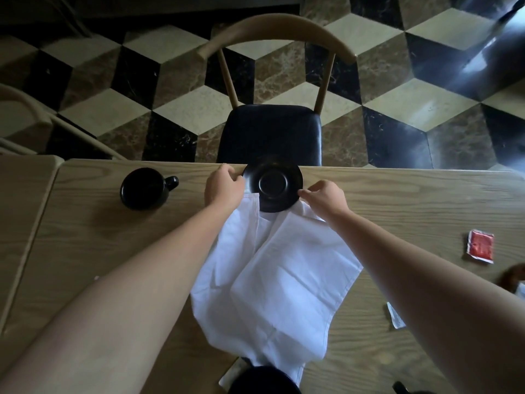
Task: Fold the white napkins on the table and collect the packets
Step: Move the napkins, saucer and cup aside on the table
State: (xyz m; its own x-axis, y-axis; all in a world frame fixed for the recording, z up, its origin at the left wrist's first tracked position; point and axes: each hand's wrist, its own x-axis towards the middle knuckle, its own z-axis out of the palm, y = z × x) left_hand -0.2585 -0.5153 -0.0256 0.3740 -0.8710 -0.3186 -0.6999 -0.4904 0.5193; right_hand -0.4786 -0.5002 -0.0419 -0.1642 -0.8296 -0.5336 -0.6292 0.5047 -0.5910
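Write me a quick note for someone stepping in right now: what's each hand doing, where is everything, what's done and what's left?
Left hand grips the saucer rim at the table's far edge.
Right hand pinches at the saucer's right edge, by the napkin's far corner; which of the two it holds is unclear.
Saucer sits on the napkin's far end; the napkin lies rumpled, not neatly folded.
Red packet lies to the right, another packet nearer, both uncollected.
Left: free the napkin, fold it, collect the packets.
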